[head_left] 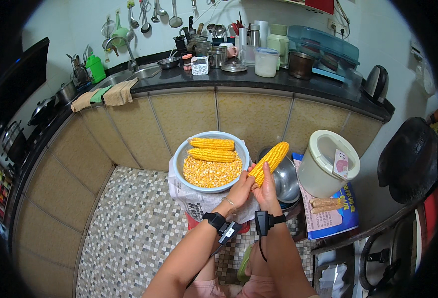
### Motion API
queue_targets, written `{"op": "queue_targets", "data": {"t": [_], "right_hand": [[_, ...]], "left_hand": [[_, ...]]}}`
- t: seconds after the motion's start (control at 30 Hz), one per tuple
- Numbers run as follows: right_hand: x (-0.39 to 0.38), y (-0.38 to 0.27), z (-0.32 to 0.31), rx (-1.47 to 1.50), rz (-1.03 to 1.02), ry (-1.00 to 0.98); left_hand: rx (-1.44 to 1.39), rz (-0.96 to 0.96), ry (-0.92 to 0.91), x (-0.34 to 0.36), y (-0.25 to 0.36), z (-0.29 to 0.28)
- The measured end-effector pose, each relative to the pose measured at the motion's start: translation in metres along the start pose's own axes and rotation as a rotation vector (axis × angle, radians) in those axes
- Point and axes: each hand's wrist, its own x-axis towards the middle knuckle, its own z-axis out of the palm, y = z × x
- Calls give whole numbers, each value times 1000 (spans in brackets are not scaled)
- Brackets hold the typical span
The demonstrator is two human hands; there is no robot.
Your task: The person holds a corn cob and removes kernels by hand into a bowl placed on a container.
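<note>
My right hand (264, 189) is closed around a yellow corn cob (271, 160), which slants up to the right beside a pale blue basin (179, 170). My left hand (241, 187) is closed at the cob's lower end, its fingertips partly hidden. In the basin, two more cobs (210, 154) lie on loose yellow kernels (209, 173). Printed paper (179, 195) is spread beneath the basin. A steel bowl (288, 184) sits just right of my hands, partly hidden by them.
A lidded white bucket (318, 174) and stripped cobs (323, 203) rest on printed sheets (330, 223) at the right. A dark wok (407, 164) stands beyond. The curved counter (179, 82) holds a sink (144, 72), utensils and containers. My legs and a green slipper (243, 268) show below.
</note>
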Motion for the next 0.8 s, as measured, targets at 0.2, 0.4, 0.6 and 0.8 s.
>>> {"op": "queue_targets", "data": {"t": [0.2, 0.4, 0.6, 0.8], "right_hand": [[1, 2, 1, -24, -14, -10], [0, 2, 1, -6, 0, -8], [3, 2, 1, -15, -59, 27], [4, -1, -2, 21, -36, 17]], "left_hand": [[-41, -43, -32, -1, 2, -5], [-70, 74, -9, 0, -4, -3], [331, 294, 314, -6, 11, -5], [499, 540, 276, -12, 27, -9]]}}
